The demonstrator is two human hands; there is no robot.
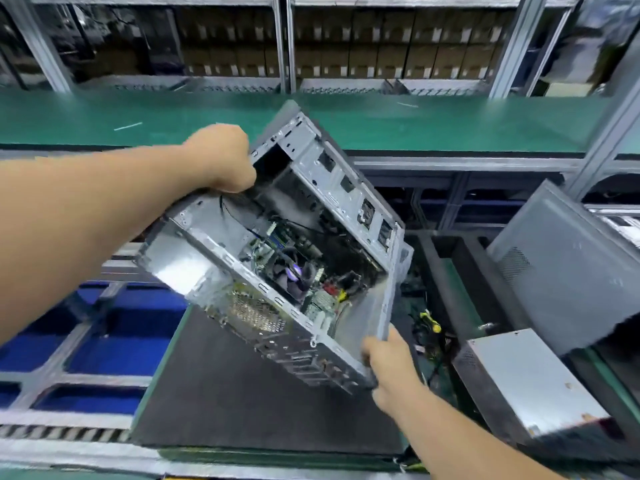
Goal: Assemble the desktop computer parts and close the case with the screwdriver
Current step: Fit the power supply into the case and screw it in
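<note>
You are gripping the open case with left hand and right hand; be lowering it level onto the mat.

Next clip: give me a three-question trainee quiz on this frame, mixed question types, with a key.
1. True or false: the case lies flat on the black mat.
2. Multiple choice: where does the left hand grip the case? A) its upper far edge B) its lower near corner C) it does not touch it
3. Short answer: is the case's side open or closed?

Key:
1. False. Both hands hold it tilted above the mat.
2. A. The right hand holds the lower near corner.
3. Open: the motherboard inside shows. A grey panel stands apart at the right.
</note>
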